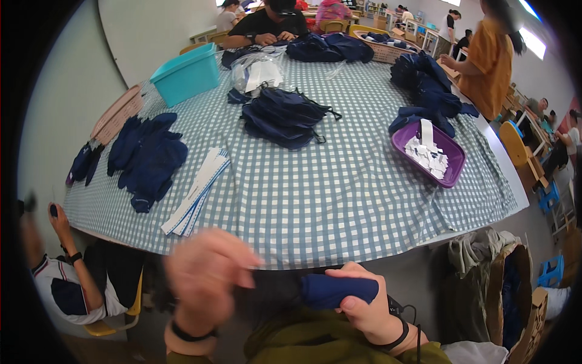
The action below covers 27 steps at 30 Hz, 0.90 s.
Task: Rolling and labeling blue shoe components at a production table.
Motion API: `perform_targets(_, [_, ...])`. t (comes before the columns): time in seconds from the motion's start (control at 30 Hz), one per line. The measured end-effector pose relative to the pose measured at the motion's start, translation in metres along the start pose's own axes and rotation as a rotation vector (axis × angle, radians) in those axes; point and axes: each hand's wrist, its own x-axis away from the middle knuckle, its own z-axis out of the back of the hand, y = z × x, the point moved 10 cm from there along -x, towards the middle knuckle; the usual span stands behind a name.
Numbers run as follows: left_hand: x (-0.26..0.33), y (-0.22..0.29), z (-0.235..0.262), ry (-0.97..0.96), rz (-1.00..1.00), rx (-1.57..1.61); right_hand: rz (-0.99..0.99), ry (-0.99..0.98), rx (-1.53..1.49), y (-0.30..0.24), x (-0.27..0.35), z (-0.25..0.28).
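Observation:
My right hand (367,309) is closed round a rolled navy cloth (338,290), held just off the table's near edge, with the thumb pressing on its near side. My left hand (209,270), smeared by motion, is raised to the left of the roll and apart from it; its fingers cannot be read clearly. Beyond it on the checked tablecloth (285,200) lie white paper strips with blue edges (199,189). Farther left is a heap of navy fabric pieces (148,155). Navy drawstring pouches (282,118) are stacked mid-table.
A purple basket (459,171) with white paper slips stands right, near navy fabric bundles (424,85). A turquoise bin (188,79), pink baskets and a clear plastic bag (245,73) sit farther back. People sit left (79,285) and opposite (273,27). A stuffed carton (515,291) stands lower right.

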Motion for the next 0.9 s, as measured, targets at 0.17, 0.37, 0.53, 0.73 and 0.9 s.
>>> perform_targets(0.17, [-0.069,0.067,0.073,0.300,-0.318,0.156,-0.067,0.021,-0.218,0.003,0.000,0.008])
perform_targets(0.37, [-0.159,-0.095,0.042,0.087,0.164,-0.790,-0.172,-0.057,-0.271,0.014,0.006,0.003])
perform_targets(0.53, [-0.173,-0.209,0.082,0.011,0.563,-1.370,-0.134,-0.040,-0.191,0.019,0.007,0.020])
perform_targets(0.73, [-0.202,-0.247,0.102,0.080,0.612,-1.364,-0.280,-0.077,-0.305,0.030,0.011,0.020])
perform_targets(0.9, [-0.204,-0.270,0.124,0.197,0.689,-1.039,-0.184,-0.138,-0.249,0.025,0.004,0.019])
